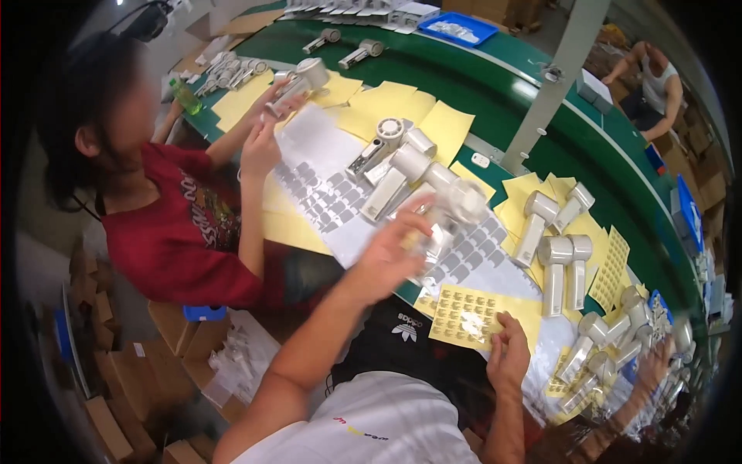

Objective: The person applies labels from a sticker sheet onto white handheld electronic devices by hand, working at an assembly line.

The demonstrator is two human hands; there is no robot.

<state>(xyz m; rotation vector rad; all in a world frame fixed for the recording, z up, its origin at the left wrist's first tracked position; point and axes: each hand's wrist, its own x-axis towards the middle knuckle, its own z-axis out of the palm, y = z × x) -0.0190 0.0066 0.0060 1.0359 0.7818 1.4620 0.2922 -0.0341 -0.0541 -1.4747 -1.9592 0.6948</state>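
Note:
My left hand (390, 251), smeared by motion, reaches over the bench beside a pile of white handheld fans (411, 160) with round heads and straight handles. A blurred white fan (466, 199) lies just past its fingers; whether the hand holds anything I cannot make out. My right hand (510, 352) is lower right, fingers curled at the right edge of a yellow sticker sheet (462, 315) with rows of small metallic stickers. That sheet sits at the bench's near edge. Above it lies a white sheet of grey label shapes (475, 251).
More white fans lie on yellow paper to the right (555, 251) and lower right (595, 329), where another hand (655, 363) reaches in. At left a co-worker in a red shirt (182, 232) holds a fan (294, 89). A metal post (553, 85) rises from the green bench (495, 81).

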